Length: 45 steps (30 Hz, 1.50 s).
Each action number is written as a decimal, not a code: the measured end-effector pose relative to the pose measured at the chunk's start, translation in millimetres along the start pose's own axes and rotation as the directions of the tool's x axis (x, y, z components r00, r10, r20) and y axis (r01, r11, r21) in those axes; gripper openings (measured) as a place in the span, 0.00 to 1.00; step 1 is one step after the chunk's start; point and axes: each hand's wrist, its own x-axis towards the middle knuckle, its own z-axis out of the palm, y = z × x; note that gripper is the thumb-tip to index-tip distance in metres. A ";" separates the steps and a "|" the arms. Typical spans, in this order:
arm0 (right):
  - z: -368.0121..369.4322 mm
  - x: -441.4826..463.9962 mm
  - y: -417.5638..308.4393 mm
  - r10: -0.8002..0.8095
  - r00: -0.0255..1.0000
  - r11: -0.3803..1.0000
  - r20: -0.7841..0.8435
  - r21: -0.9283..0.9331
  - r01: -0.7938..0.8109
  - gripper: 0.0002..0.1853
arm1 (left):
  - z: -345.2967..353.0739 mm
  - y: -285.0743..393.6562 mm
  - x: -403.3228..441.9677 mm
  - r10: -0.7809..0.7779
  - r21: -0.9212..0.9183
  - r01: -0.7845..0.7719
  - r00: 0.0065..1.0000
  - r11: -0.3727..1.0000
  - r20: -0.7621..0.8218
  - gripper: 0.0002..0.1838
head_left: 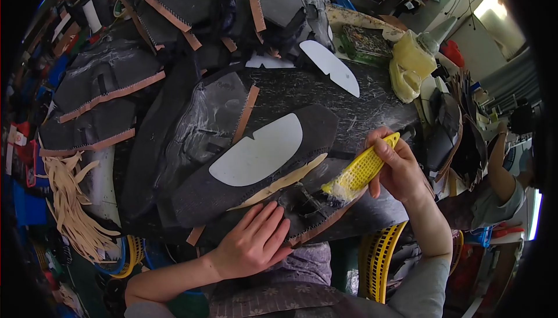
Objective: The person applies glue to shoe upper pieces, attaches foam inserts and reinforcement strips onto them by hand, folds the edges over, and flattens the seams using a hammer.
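Note:
My right hand point(395, 164) grips a yellow brush point(363, 170) with a dimpled handle. Its whitish, smeared lower end touches or hovers just over a black sheet piece point(302, 199) with a stitched brown edge strip point(325, 225). Flat on the left part of that piece lies my left hand point(256, 239), fingers stretched out and holding nothing. Just beyond it is a dark fabric-like piece point(195, 199) with a white rounded, notched insert point(258, 152) on top. A cream strip point(282, 181) runs along its near edge.
More black pieces with brown strips point(113, 94) are piled left and behind. Another white insert point(331, 68) lies farther back. A yellow plastic-wrapped container point(411, 65) stands at back right. Tan strips point(75, 202) hang at left; a yellow basket point(381, 260) stands below. Another person's arm point(500, 167) shows at right.

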 end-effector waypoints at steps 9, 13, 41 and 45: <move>24.5 -19.5 -21.1 0.157 0.966 0.964 0.204 -0.242 -0.106 0.19 | -6.2 -1.5 0.8 -0.016 -0.084 0.016 1.000 0.996 0.011 0.27; 29.3 -9.1 14.2 0.156 0.946 0.829 0.285 -0.558 0.031 0.15 | -10.4 3.6 4.1 -0.025 -0.089 0.032 0.997 0.996 0.075 0.30; 24.9 -11.3 42.3 -0.096 0.677 -0.228 0.729 -0.678 0.698 0.30 | -31.1 -18.7 0.5 -0.617 -0.871 0.220 0.778 0.440 -0.115 0.12; 33.4 -11.7 54.8 -0.144 0.644 -0.191 0.751 -0.660 0.727 0.29 | -40.4 -7.8 4.8 -0.666 -0.928 0.205 0.744 0.309 -0.058 0.10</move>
